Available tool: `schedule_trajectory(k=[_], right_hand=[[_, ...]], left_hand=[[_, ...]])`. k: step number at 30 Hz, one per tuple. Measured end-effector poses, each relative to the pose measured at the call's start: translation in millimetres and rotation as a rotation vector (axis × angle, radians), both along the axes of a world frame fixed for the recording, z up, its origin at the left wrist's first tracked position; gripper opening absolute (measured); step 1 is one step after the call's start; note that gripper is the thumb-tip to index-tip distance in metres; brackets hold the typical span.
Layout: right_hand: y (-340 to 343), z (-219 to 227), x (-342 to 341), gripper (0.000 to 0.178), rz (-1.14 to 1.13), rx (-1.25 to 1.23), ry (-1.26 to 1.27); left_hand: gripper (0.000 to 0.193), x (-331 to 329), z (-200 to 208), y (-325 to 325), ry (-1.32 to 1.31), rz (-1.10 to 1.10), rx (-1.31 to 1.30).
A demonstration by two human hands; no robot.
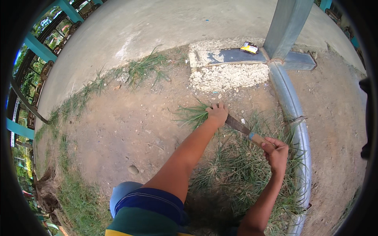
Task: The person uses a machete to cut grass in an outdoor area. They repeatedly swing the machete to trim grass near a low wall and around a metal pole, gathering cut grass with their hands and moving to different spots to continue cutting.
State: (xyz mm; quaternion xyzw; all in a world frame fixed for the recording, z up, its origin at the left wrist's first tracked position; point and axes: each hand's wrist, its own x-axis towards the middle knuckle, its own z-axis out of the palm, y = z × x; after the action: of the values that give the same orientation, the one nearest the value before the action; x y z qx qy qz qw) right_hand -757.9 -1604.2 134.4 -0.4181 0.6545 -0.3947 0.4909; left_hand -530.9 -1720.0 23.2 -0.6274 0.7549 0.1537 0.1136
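Note:
My left hand (217, 114) is closed around a tuft of green grass (195, 113) growing from the bare soil, its blades fanning out to the left. In my right hand (275, 153) is a knife (238, 125) with a dark, rusty blade, a wooden handle and a blue band where the two meet. The blade points up and left, and its tip comes up close beside my left hand; whether it touches the grass stems is hidden. A thicker patch of long grass (232, 169) lies below the knife, between my forearms.
A grey metal pipe (300, 157) curves along the right, joining a metal post (284, 31) on a rough concrete footing (232, 76). A yellow and brown wrapper (249, 47) lies on the footing's metal beam. A stone (133, 170) sits on the dirt at left; concrete paving (157, 23) spreads beyond.

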Motion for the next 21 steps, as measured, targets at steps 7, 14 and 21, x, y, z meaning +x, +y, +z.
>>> schedule_trajectory(k=[7,14,21], right_hand=[[28,66,-88,0.022,-0.129,0.093,-0.011],[-7,-42,16,0.020,-0.198,0.121,-0.097],[9,49,-54,0.019,-0.131,0.086,-0.019]], left_hand=[[0.035,37,-10,-19,0.043,0.104,0.014],[0.025,24,-6,-33,0.020,0.082,-0.010],[0.029,42,14,-31,0.005,0.130,0.116]])
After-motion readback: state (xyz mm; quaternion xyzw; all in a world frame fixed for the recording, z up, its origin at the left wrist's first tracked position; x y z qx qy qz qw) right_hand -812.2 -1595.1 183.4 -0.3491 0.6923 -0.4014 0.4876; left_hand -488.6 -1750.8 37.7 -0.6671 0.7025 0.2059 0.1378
